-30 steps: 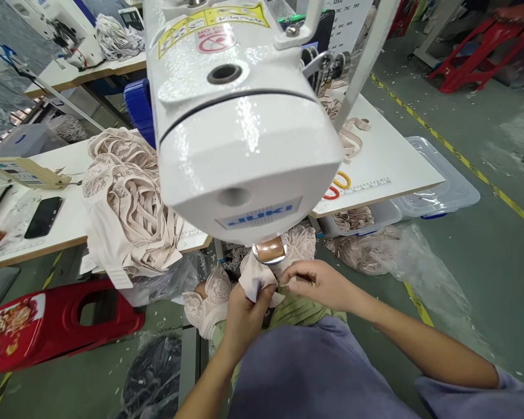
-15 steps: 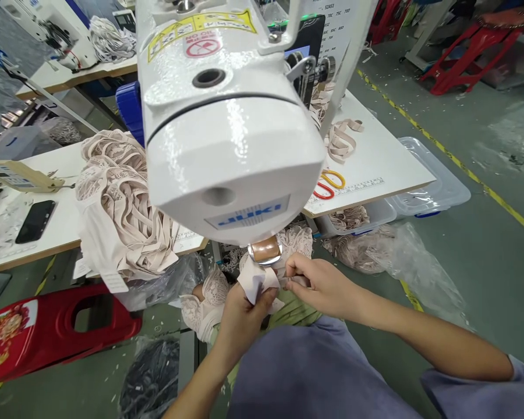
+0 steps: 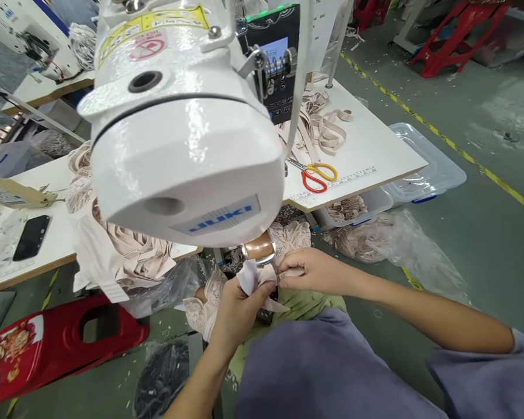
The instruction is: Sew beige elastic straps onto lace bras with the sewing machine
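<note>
Below the white sewing machine head (image 3: 187, 151), my left hand (image 3: 240, 311) is closed on a folded pale beige bra piece (image 3: 268, 274), thumb on top. A pale lilac-white flap sticks up beside its thumb. My right hand (image 3: 317, 272) pinches a narrow beige strip of the same bra just to the right, fingertips close to my left thumb. Lace cups (image 3: 206, 302) hang to the left of my left hand, and more lace (image 3: 291, 238) lies behind my right. The machine head hides the needle area; a copper-coloured curved part (image 3: 259, 247) shows beneath it.
Scissors (image 3: 317, 176) with red and yellow handles lie on the right tabletop (image 3: 367, 145) near beige straps (image 3: 332, 131). Left stand a heap of beige garments (image 3: 126, 250), a phone (image 3: 31, 237) and a red stool (image 3: 65, 343). Plastic bins (image 3: 428, 163) stand at the right.
The view has shifted, so the machine head sits further left and the scissors and screen show more. Both hands keep hold of the bra; my right fingers have drawn closer to my left thumb.
</note>
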The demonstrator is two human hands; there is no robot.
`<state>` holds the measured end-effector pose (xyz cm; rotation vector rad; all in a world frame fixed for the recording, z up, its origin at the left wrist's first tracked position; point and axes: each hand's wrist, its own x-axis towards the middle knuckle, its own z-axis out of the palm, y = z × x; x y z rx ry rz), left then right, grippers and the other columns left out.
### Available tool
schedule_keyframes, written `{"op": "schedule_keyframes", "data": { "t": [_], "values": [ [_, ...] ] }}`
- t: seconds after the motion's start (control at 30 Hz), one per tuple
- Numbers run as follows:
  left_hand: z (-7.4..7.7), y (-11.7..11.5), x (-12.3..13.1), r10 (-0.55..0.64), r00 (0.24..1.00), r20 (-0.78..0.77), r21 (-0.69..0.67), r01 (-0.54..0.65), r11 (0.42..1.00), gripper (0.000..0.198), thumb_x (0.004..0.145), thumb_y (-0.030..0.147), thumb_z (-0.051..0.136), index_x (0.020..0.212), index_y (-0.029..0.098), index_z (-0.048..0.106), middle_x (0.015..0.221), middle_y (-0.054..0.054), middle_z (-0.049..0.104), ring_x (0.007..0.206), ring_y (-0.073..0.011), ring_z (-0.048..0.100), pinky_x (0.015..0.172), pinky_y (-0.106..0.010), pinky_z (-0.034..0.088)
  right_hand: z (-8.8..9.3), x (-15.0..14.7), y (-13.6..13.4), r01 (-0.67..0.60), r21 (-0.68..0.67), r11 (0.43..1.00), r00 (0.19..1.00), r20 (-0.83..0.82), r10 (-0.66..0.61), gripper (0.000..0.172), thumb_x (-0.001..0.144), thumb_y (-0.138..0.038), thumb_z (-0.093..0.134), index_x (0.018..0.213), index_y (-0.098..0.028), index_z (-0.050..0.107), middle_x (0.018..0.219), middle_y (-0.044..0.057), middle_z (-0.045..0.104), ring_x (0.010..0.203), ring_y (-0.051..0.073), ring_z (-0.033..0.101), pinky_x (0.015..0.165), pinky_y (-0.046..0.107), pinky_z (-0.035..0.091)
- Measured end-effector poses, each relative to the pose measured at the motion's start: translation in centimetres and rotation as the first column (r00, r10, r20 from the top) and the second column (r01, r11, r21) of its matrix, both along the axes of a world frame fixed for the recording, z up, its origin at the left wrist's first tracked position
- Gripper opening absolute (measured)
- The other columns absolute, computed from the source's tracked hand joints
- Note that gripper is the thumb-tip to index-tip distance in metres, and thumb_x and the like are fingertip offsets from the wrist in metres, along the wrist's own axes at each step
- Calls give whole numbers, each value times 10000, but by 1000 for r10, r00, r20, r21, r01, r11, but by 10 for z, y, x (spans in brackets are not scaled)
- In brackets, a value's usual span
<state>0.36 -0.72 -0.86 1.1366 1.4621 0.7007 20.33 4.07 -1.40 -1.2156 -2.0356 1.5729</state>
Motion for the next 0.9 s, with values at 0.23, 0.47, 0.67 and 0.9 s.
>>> {"op": "schedule_keyframes", "data": {
  "t": [0.23,0.47,0.67,0.9],
  "values": [
    [-7,3,-2,41,996,84,-133,-30,991,306,695,425,770,749,127,723,673,-48,693,652,-201,623,624,-283,487,-10,-5,-2,88,-304,949,982,-136,-135,202,743,-339,647,775,-145,690,670,-21,601,657,129,517,598,237,356],
    [-21,4,12,233,930,286,-82,-218,972,323,636,381,842,784,117,731,698,-28,707,647,-159,620,643,-254,500,-10,-10,-11,198,-178,964,973,-86,-215,226,771,-374,643,792,-155,696,707,-8,620,663,133,521,596,240,361],
    [-29,-11,15,334,816,473,-143,-303,942,366,682,392,844,911,127,738,847,-73,755,774,-201,680,747,-293,541,4,-10,-9,164,21,986,986,-46,-163,120,771,-253,590,735,-169,668,661,-12,591,600,111,467,554,231,326],
    [-53,-45,-1,357,559,748,-154,-378,913,1003,586,1007,361,1313,355,591,1207,-73,719,1117,-352,666,871,-458,560,55,-8,25,-97,-431,897,976,-220,0,217,639,-303,696,807,-168,674,665,-15,624,570,109,516,532,224,382]
  ]
}}
